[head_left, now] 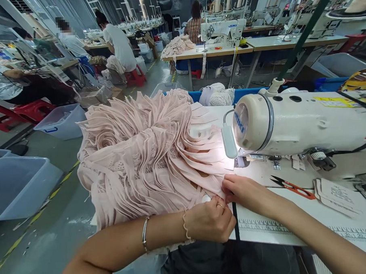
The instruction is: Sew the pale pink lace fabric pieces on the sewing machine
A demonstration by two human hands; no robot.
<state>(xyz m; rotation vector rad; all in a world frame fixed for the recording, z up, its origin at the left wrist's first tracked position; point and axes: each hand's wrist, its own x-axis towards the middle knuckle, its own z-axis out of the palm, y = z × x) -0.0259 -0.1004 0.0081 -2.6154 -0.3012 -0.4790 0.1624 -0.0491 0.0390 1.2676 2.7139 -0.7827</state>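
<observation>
A large heap of pale pink fabric pieces [135, 155], some with lace, covers the left part of the sewing table. My left hand [215, 219], with a ring and bracelets on that arm, is closed on the near edge of the pink fabric. Just right of it, my right hand [241, 191] pinches the same fabric, its fingertips partly hidden. Behind both hands stands a white sewing machine [297, 120], its small lamp [229, 141] lighting the fabric ends.
Orange-handled scissors [294, 187] and a stack of written cards [335, 197] lie right of my hands. A printed ruler [265, 226] runs along the table's front. Plastic bins [21, 184] stand on the floor at left. Several people sit at other machines behind.
</observation>
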